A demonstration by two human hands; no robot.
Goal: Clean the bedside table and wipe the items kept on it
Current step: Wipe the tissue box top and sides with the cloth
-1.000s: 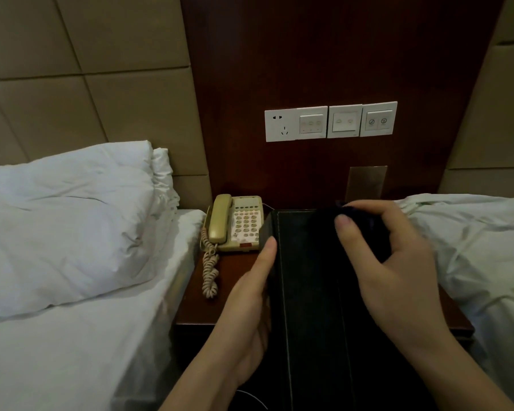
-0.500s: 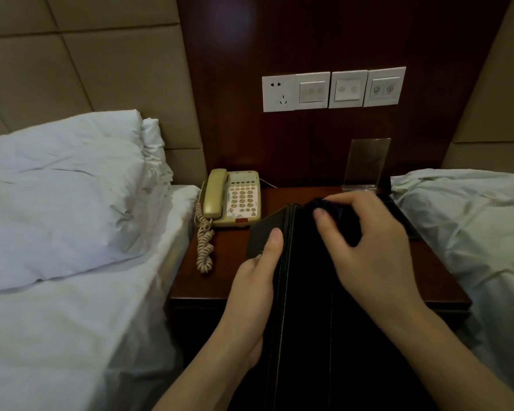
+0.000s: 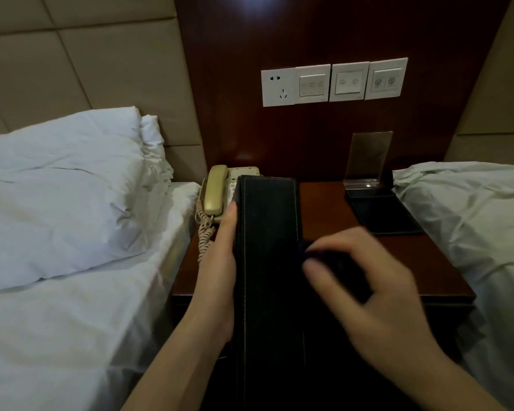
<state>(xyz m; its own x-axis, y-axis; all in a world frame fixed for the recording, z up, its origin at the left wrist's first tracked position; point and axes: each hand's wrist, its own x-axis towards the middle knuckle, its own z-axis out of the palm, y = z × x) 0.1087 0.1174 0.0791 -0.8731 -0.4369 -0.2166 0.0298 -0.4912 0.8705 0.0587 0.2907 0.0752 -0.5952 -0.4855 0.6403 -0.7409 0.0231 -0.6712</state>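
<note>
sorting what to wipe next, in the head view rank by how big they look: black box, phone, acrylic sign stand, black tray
1. black box, though it is held nearest the camera
2. black tray
3. phone, partly hidden behind the box, so unsure against the acrylic sign stand

Right hand [image 3: 368,289] nearer along black box [image 3: 269,262]

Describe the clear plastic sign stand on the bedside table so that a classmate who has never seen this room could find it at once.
Start at the white switch panel on the dark wooden wall. Directly below its right end, at the back of the bedside table, stands the clear plastic sign stand. Unlike the beige telephone on the left and the flat black tray before it, it is upright and see-through.
</note>
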